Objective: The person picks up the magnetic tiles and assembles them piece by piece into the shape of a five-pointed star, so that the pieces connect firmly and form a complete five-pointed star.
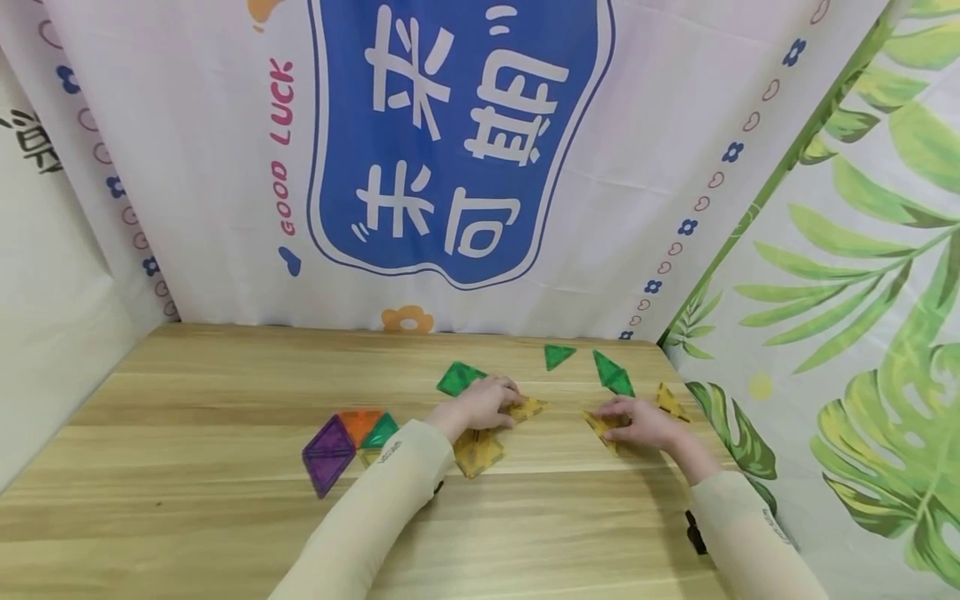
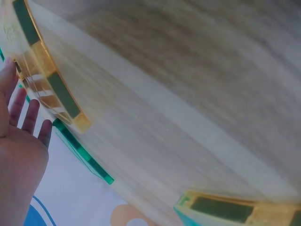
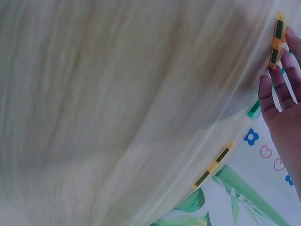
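Note:
My left hand (image 1: 486,404) is over the middle of the table and pinches a yellow triangular magnetic tile (image 1: 532,407) by its left part. Just in front of that hand, yellow tiles (image 1: 480,455) lie flat, partly covered by the wrist and sleeve. Farther right, my right hand (image 1: 639,422) holds another yellow triangular magnetic tile (image 1: 597,424) between thumb and fingers. That tile's edge (image 3: 277,40) also shows at the fingertips in the right wrist view. Behind the left hand lies a green tile shape (image 1: 458,377).
Purple tiles (image 1: 328,455), an orange tile (image 1: 359,424) and a teal tile (image 1: 382,430) lie joined left of the left sleeve. Toward the back are a green triangle (image 1: 558,356) and a green pair (image 1: 613,374). A yellow triangle (image 1: 671,402) lies by the right edge. Printed cloths hang behind.

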The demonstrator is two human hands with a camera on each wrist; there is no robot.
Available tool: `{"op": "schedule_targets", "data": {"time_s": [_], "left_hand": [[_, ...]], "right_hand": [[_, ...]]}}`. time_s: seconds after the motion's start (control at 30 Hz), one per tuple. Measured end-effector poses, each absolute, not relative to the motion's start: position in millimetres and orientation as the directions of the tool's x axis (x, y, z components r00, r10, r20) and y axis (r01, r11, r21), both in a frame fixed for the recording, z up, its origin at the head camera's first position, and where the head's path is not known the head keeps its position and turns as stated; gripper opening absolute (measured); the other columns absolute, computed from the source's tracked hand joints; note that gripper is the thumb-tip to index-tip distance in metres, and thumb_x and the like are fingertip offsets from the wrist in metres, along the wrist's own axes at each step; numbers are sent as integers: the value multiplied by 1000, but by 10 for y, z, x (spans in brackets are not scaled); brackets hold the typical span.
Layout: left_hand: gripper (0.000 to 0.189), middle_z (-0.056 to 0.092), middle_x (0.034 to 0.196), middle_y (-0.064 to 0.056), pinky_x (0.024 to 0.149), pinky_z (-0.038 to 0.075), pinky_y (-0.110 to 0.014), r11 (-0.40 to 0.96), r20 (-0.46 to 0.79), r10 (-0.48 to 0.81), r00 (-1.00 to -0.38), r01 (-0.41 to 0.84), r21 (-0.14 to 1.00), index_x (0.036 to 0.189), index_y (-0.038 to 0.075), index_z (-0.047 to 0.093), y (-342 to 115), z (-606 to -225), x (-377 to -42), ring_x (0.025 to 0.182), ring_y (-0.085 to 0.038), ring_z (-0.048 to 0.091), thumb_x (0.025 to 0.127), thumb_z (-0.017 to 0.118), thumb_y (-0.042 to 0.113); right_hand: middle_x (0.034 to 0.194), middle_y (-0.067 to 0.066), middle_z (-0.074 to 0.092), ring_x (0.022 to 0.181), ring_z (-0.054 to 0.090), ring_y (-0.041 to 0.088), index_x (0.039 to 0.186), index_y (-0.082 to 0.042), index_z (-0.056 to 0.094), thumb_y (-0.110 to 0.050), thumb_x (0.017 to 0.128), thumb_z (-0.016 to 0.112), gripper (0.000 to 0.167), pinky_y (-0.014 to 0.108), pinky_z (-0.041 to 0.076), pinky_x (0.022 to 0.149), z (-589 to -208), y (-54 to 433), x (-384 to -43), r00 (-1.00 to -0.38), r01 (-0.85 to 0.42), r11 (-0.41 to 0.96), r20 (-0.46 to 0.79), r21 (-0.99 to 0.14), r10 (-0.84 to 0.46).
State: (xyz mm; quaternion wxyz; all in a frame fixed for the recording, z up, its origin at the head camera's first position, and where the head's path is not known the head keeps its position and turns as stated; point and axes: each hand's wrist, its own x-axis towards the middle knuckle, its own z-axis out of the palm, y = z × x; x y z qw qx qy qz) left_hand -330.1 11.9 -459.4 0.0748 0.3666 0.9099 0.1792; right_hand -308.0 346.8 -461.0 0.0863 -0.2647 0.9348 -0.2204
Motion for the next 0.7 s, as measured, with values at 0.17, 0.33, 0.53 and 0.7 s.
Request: {"op": "schedule_targets", "data": {"time_s": [0.17, 0.33, 0.53, 0.7], "left_hand": [[46, 49, 134, -3, 106, 32, -43, 680, -6, 684, -730, 634, 367, 130, 15, 58, 125, -4597, -3280, 126, -25, 41, 88, 66, 32], [48, 50, 132, -2, 105, 34, -42, 704, -10, 657, -754, 609, 365, 129, 17, 59, 142, -4613, -3263, 125, -22, 41, 86, 67, 37], [49, 50, 131, -1, 104, 34, -41, 720, -7, 630, -777, 580, 380, 128, 19, 60, 162, -4641, -3248, 125, -21, 40, 85, 69, 40], [44, 50, 130, -1, 104, 34, -41, 722, -1, 627, -779, 581, 376, 127, 19, 61, 164, -4672, -3235, 125, -22, 41, 87, 67, 37]], "right_hand": [[119, 10, 60, 104, 56, 26, 118, -10, 67, -23, 84, 72, 37, 42, 49, 84, -4635, 3360, -3075, -861, -448, 765, -6, -462, -508], [115, 9, 61, 100, 56, 23, 117, -9, 67, -25, 83, 72, 38, 39, 48, 82, -4652, 3259, -3076, -884, -417, 789, -1, -451, -468], [109, 10, 62, 94, 56, 22, 115, -5, 68, -25, 81, 75, 40, 38, 48, 79, -4635, 3124, -3070, -898, -407, 797, 37, -447, -438], [108, 9, 62, 95, 56, 21, 115, -6, 68, -26, 81, 75, 40, 35, 48, 79, -4637, 3023, -3046, -906, -393, 805, 38, -444, -421]]}}
